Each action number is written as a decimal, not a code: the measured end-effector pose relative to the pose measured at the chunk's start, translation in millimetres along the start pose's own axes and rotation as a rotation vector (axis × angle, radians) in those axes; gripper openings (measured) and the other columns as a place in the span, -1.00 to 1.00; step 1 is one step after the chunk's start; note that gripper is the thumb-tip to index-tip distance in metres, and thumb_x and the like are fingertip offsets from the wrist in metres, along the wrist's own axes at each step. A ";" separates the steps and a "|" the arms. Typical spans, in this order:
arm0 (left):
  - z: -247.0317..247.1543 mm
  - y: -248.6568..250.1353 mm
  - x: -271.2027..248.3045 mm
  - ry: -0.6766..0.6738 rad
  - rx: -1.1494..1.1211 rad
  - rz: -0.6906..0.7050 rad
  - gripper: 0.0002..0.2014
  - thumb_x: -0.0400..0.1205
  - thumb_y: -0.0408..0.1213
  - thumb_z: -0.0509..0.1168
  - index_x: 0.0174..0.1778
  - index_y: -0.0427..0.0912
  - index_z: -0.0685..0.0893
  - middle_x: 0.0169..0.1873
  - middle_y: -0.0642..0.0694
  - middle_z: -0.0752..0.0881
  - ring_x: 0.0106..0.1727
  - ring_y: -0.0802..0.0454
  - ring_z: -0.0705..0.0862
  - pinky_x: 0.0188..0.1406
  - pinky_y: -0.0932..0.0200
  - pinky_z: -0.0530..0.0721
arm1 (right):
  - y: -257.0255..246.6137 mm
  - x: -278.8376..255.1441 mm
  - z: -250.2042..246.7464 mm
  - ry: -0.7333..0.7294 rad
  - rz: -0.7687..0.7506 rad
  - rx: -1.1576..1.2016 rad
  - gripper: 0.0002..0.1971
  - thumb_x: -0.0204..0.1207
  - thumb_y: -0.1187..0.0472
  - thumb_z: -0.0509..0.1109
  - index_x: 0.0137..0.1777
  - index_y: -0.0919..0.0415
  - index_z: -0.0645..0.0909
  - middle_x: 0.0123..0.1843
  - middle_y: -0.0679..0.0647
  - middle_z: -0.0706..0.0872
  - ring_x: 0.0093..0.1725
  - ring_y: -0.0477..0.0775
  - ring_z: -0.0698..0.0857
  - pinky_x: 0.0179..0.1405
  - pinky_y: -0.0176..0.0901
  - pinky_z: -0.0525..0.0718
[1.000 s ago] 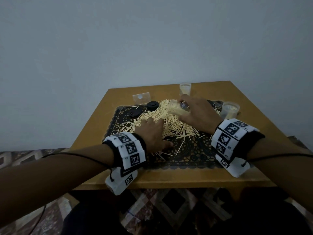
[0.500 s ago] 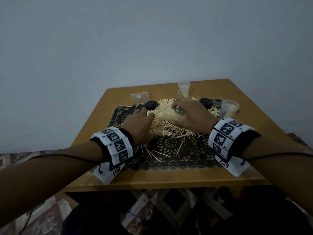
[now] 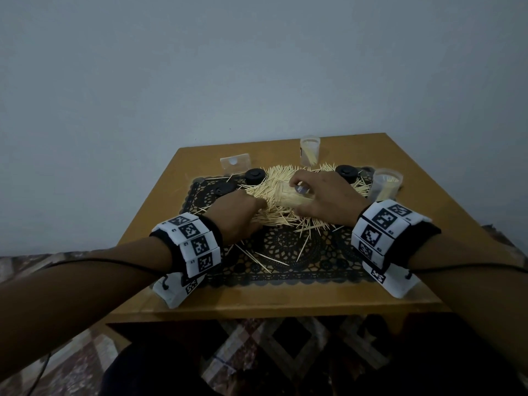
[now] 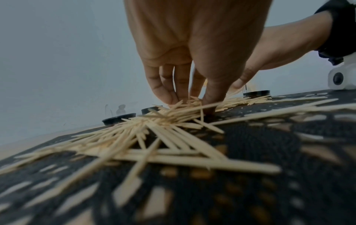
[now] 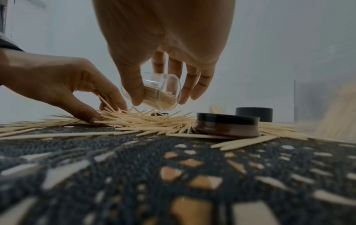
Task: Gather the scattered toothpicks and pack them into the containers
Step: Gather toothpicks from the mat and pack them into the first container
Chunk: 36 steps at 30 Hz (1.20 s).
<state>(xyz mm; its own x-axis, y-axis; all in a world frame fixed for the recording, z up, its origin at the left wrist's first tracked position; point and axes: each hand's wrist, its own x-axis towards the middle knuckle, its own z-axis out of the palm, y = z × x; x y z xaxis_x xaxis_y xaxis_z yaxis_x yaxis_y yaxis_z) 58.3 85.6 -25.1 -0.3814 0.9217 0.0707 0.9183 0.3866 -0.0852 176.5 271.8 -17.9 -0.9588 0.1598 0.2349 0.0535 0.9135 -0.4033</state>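
A heap of pale toothpicks [image 3: 274, 181] lies across the far half of a black lace mat [image 3: 288, 252]. My left hand [image 3: 261, 208] digs into the heap's left side. In the left wrist view its fingers and thumb [image 4: 189, 102] close together on a bunch of toothpicks [image 4: 154, 121]. My right hand [image 3: 303, 200] grips a clear round container [image 3: 288, 197] tipped on its side over the heap. The right wrist view shows this container [image 5: 163, 91] partly filled with toothpicks, held between thumb and fingers.
Two more clear containers holding toothpicks stand upright, one at the back [image 3: 310, 150] and one at the right [image 3: 385, 185]. Black lids [image 3: 255, 175] [image 3: 224, 188] [image 3: 347, 171] lie around the heap. A clear flat piece [image 3: 235, 162] sits back left. Loose toothpicks [image 3: 271, 257] lie on the near mat.
My left hand moved from the heap's near edge leftward and farther back, then settled into the heap. My right hand with the container shifted slightly left.
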 end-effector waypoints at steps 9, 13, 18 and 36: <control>-5.2 0.5 2.1 -0.014 0.010 0.085 -0.83 0.59 -0.17 0.35 0.00 -0.13 0.55 -0.16 -0.13 0.67 -0.16 -0.12 0.59 -0.26 0.08 0.47 | 0.5 -1.4 -4.6 0.022 0.043 -0.012 -0.54 0.35 0.14 0.62 0.23 0.16 0.60 0.13 0.13 0.76 0.00 0.04 0.68 -0.03 -0.10 0.67; -8.5 -1.4 5.4 -0.020 -0.071 0.104 -0.87 0.54 -0.24 0.39 -0.16 -0.13 0.54 -0.28 -0.09 0.65 -0.27 -0.06 0.54 -0.30 0.09 0.49 | -0.1 -1.7 -4.9 0.020 0.060 -0.015 -0.53 0.34 0.13 0.62 0.23 0.15 0.60 0.13 0.13 0.76 0.02 0.10 0.69 -0.03 -0.09 0.68; -9.4 -9.5 12.0 0.021 -0.230 0.073 -0.76 0.53 -0.25 0.45 -0.32 -0.09 0.50 -0.45 0.10 0.54 -0.39 0.06 0.50 -0.43 0.27 0.34 | 0.5 -1.8 -6.9 0.032 0.068 -0.003 -0.52 0.34 0.14 0.63 0.24 0.16 0.60 0.15 0.13 0.75 0.07 0.07 0.69 -0.01 -0.10 0.66; -29.1 -25.6 17.8 0.128 -0.536 -0.097 -0.83 0.47 -0.39 0.52 -0.32 -0.16 0.64 -0.43 0.10 0.67 -0.46 0.40 0.58 -0.39 0.57 0.50 | 0.8 -2.0 -5.4 -0.016 0.030 -0.084 -0.51 0.33 0.11 0.63 0.25 0.13 0.62 0.12 0.14 0.76 0.06 0.16 0.71 0.04 0.08 0.72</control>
<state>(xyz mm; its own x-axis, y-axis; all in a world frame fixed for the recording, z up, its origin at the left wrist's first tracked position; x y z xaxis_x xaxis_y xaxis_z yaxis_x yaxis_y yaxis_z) 31.2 91.1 7.3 -0.4812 0.8588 0.1758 0.8178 0.3676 0.4428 180.0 274.2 -13.9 -0.9608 0.1818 0.2092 0.1045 0.9367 -0.3341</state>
